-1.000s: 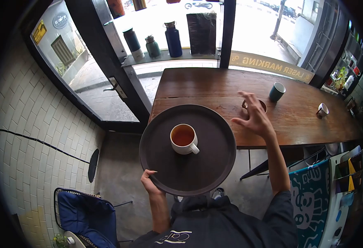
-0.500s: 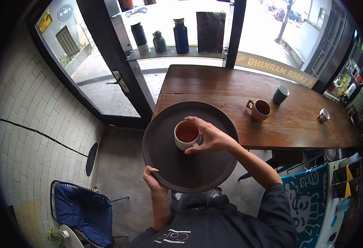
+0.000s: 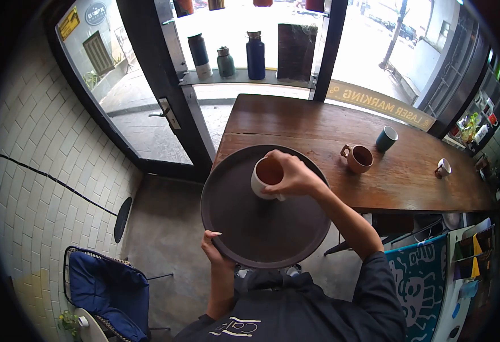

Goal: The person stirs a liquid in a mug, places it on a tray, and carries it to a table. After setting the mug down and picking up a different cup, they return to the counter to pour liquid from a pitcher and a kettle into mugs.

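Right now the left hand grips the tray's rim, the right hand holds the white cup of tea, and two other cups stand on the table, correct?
No: the head view shows three other cups on the table, a brown mug, a teal cup and a small white cup. Left hand, right hand, tray and tea cup are as stated.

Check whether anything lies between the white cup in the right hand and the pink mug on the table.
Nothing visible does. The right hand grips the white cup over the tray; from there to the pink mug only the tray's rim and bare wooden table show. The teal cup stands beyond the mug.
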Action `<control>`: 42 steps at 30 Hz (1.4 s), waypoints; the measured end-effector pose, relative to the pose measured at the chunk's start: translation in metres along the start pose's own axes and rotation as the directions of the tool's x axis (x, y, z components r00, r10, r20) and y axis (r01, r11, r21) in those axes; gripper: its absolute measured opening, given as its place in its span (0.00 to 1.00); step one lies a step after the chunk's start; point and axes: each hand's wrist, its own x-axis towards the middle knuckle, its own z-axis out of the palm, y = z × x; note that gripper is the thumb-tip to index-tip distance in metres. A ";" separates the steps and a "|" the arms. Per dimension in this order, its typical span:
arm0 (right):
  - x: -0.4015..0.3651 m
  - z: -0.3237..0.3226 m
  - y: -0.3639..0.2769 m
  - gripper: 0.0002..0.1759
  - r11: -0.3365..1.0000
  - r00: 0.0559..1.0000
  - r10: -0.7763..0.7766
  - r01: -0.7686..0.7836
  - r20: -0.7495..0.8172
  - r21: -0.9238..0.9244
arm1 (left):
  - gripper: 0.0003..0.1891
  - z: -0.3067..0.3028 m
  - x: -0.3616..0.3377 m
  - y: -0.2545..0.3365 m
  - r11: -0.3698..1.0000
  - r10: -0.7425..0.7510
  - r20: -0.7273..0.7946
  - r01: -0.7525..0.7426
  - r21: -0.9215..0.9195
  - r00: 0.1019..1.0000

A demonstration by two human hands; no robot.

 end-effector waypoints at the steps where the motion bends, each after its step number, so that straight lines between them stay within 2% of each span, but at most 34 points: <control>1: 0.008 -0.004 0.013 0.39 0.999 0.998 -0.019 0.021 -0.065 0.031 | 0.22 -0.008 0.002 -0.001 0.999 0.008 0.034 -0.007 -0.037 0.999; 3: 0.026 -0.022 0.030 0.38 1.000 0.989 -0.020 0.023 -0.150 0.020 | 0.22 -0.022 0.007 -0.006 0.998 0.008 0.022 -0.006 -0.062 1.000; 5: 0.039 -0.044 0.031 0.37 0.997 0.975 0.038 -0.050 -0.221 -0.051 | 0.22 -0.023 0.005 -0.008 0.996 0.010 0.013 -0.009 -0.086 1.000; 6: 0.047 -0.050 0.039 0.37 0.994 0.967 0.050 -0.074 -0.250 -0.086 | 0.13 -0.020 0.001 -0.008 0.993 -0.028 0.018 0.030 -0.112 0.999; 7: 0.053 -0.057 0.040 0.38 0.984 0.956 0.081 -0.121 -0.284 -0.129 | 0.09 -0.018 -0.003 -0.008 0.988 -0.066 0.023 0.068 -0.137 0.998; 10: 0.078 -0.070 0.066 0.39 0.971 0.946 0.142 -0.191 -0.291 -0.146 | 0.10 -0.015 -0.008 -0.013 0.990 -0.052 0.008 0.052 -0.132 0.999; 12: 0.089 -0.072 0.078 0.40 0.939 0.923 0.168 -0.257 -0.346 -0.229 | 0.10 -0.011 -0.010 -0.015 0.992 -0.043 -0.021 0.041 -0.122 0.999; 15: 0.100 -0.068 0.093 0.42 0.927 0.909 0.219 -0.308 -0.355 -0.216 | 0.09 -0.016 -0.010 -0.015 0.991 -0.049 -0.036 0.044 -0.128 0.998; 20: 0.106 -0.056 0.115 0.42 0.938 0.910 0.205 -0.289 -0.361 -0.194 | 0.12 -0.013 -0.017 -0.017 0.988 -0.044 -0.037 0.038 -0.152 0.998; 22: 0.104 -0.055 0.114 0.42 0.943 0.906 0.206 -0.284 -0.370 -0.172 | 0.17 0.006 -0.023 -0.014 0.990 -0.068 -0.027 0.064 -0.124 0.997; 23: 0.103 -0.056 0.113 0.47 0.945 0.921 0.209 -0.277 -0.329 -0.174 | 0.17 0.005 -0.023 -0.014 0.990 -0.072 -0.031 0.068 -0.124 0.997; 24: 0.100 -0.057 0.108 0.53 0.946 0.933 0.215 -0.273 -0.289 -0.175 | 0.19 0.004 -0.023 -0.012 0.988 -0.084 0.009 0.085 -0.129 0.996; 25: 0.094 -0.057 0.104 0.53 0.944 0.929 0.224 -0.281 -0.294 -0.170 | 0.22 0.004 -0.022 -0.012 0.986 -0.098 0.051 0.104 -0.132 0.994; 26: 0.090 -0.057 0.099 0.61 0.954 0.933 0.163 -0.231 -0.320 -0.188 | 0.22 0.006 -0.022 -0.012 0.986 -0.106 0.053 0.112 -0.127 0.993; 27: 0.083 -0.059 0.092 0.70 0.961 0.934 0.100 -0.180 -0.344 -0.209 | 0.22 0.014 -0.025 -0.010 0.991 -0.093 -0.002 0.092 -0.099 0.996; 28: 0.073 -0.068 0.078 0.73 0.958 0.943 0.152 -0.214 -0.297 -0.191 | 0.23 0.021 -0.027 -0.008 0.995 -0.076 -0.056 0.072 -0.069 0.995; 29: 0.061 -0.074 0.075 0.73 0.957 0.941 0.157 -0.220 -0.300 -0.189 | 0.23 0.026 -0.029 -0.007 0.995 -0.082 -0.057 0.079 -0.066 0.995; 31: 0.027 -0.090 0.077 0.70 0.883 0.900 0.167 -0.318 -0.401 -0.346 | 0.21 0.032 -0.030 -0.006 0.989 -0.117 -0.036 0.113 -0.093 0.993; 32: 0.009 -0.102 0.078 0.70 0.879 0.894 0.177 -0.332 -0.412 -0.341 | 0.21 0.031 -0.028 -0.005 0.988 -0.131 -0.032 0.128 -0.087 0.991; 34: -0.031 -0.121 0.079 0.67 0.769 0.843 0.364 -0.512 -0.396 -0.383 | 0.19 0.025 -0.029 -0.004 0.994 -0.098 -0.021 0.097 -0.047 0.995; 37: -0.069 -0.140 0.093 0.65 0.671 0.797 0.448 -0.600 -0.405 -0.436 | 0.20 0.021 -0.026 -0.003 0.990 -0.071 0.072 0.079 -0.116 0.995; 39: -0.080 -0.142 0.112 0.68 0.673 0.765 0.511 -0.640 -0.392 -0.371 | 0.20 0.018 -0.023 -0.005 0.997 -0.054 0.085 0.059 -0.055 0.995; 42: -0.091 -0.132 0.146 0.71 0.712 0.779 0.486 -0.616 -0.396 -0.338 | 0.22 0.011 -0.020 -0.008 0.999 -0.031 0.078 0.029 0.026 0.996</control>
